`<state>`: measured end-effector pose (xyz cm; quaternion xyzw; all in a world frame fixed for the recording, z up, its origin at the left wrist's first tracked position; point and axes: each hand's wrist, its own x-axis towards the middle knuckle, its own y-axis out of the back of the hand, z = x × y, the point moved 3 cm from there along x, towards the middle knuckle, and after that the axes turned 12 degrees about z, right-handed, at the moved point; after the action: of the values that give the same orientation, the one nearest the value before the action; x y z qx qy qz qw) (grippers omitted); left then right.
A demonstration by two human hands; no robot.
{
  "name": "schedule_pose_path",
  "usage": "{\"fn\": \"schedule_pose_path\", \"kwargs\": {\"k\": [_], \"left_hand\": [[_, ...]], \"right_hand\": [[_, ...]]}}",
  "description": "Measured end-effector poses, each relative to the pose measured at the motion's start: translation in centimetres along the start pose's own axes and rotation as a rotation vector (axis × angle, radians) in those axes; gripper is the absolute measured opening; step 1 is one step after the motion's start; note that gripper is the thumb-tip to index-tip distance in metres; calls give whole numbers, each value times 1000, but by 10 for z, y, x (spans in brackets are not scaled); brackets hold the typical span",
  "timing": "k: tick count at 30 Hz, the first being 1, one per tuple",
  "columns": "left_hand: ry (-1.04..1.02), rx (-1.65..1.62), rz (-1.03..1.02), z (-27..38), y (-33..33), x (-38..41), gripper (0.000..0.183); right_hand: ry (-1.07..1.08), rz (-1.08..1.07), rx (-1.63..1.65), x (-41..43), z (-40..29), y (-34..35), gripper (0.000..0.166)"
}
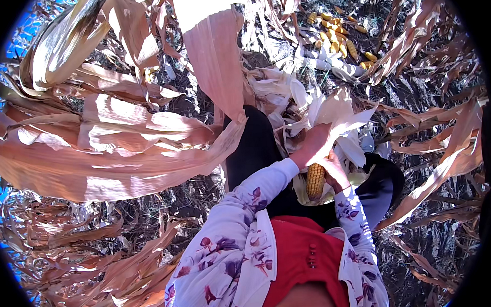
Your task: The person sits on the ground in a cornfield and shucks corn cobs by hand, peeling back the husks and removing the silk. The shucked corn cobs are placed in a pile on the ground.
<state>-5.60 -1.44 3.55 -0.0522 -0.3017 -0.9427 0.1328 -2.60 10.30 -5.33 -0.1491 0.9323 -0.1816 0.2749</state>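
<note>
A yellow ear of corn [315, 181] lies in front of my body, its kernels bare on the near part and pale husk around its tip. My right hand [335, 168] is closed around the far part of the ear. Just beyond, my left hand [316, 143] reaches over it and grips the dry husk [337, 113], which spreads away from me; its fingers are partly hidden by glare and husk. More pale husks [275, 87] are heaped beyond my knees.
A pile of husked corn ears [334, 34] lies on the ground at the far right. Large dry corn leaves [120, 166] arch across the left side up to my knee. More dry leaves [444, 162] hang at the right. Another corn husk [59, 50] stands at the upper left.
</note>
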Motion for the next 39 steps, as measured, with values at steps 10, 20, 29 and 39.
{"fn": "schedule_pose_path", "kwargs": {"k": [10, 20, 29, 39], "left_hand": [[-595, -17, 209, -6, -12, -17, 26], [355, -973, 67, -4, -3, -5, 33], [407, -1079, 130, -10, -1, 1, 39], [477, -1381, 85, -7, 10, 4, 40]], "right_hand": [[-33, -10, -39, 2, -11, 6, 38], [-166, -132, 70, -13, -15, -11, 34], [-226, -176, 69, -20, -20, -14, 36], [-293, -369, 265, -22, -19, -15, 43]]}}
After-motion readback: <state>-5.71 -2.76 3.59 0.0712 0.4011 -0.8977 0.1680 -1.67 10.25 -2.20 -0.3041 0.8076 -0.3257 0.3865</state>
